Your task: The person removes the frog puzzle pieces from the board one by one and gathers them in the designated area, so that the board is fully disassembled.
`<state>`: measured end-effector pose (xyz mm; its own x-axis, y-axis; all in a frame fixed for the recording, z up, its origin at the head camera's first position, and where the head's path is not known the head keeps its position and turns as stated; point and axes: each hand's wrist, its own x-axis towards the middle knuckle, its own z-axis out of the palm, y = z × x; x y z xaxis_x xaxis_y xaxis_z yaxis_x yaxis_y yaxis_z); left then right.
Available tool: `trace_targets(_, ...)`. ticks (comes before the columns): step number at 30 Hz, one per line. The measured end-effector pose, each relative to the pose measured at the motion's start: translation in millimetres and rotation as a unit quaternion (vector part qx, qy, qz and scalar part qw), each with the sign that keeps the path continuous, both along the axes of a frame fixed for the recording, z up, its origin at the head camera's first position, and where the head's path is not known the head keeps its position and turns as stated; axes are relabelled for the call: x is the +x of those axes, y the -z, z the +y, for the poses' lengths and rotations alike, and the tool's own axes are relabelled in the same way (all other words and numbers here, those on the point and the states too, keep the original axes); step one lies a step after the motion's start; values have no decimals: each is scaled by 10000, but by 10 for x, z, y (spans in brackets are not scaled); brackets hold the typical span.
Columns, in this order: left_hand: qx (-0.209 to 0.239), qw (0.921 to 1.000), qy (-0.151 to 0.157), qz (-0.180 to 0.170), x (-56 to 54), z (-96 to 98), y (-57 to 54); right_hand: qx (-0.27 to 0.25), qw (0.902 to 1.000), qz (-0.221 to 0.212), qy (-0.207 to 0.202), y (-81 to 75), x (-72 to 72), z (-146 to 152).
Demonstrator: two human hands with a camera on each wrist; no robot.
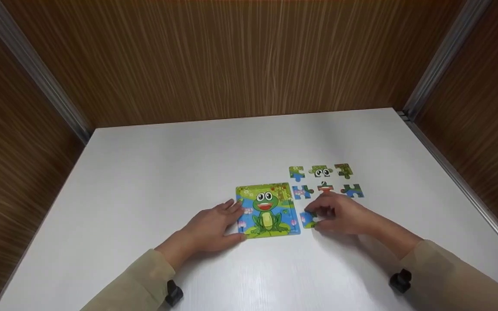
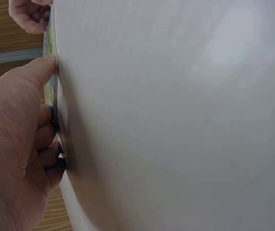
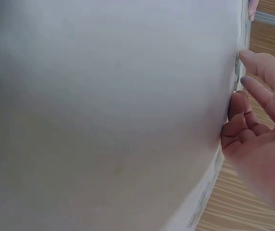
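Note:
A square frog picture board (image 1: 267,214) lies flat on the white table, showing a green frog on blue and green. My left hand (image 1: 212,227) rests along its left edge, thumb at the lower left corner and fingertips on the side. Just right of the board, my right hand (image 1: 346,216) pinches a blue-and-green puzzle piece (image 1: 307,219) between thumb and index finger, at table level. Its right part is hidden by the fingers. In the right wrist view, the other fingers (image 3: 237,103) curl against the tabletop.
Beyond the right hand, loose puzzle pieces lie in two rows, among them a piece with frog eyes (image 1: 321,172), a red mouth piece (image 1: 325,188) and a green corner piece (image 1: 344,170). Wood-grain panels (image 1: 231,60) border the white table (image 1: 167,160) at the back and sides.

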<state>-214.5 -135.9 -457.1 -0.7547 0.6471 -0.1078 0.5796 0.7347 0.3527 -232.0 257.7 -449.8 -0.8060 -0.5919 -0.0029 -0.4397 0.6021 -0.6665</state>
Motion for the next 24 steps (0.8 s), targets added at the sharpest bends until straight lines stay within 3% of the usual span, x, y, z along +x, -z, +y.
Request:
trace_targets(6, -21, 10000, -46, -21, 14, -14, -7, -115, 9998, 89, -113, -127, -27, -179)
trace_targets(12, 0, 10000, -46, -3, 20, -20, -8, -231, 9991, -99, -350, -210, -52, -492)
trace_targets(24, 30, 10000, -11, 5, 7, 4, 4, -119, 9973, -471, -558, -81, -91, -861)
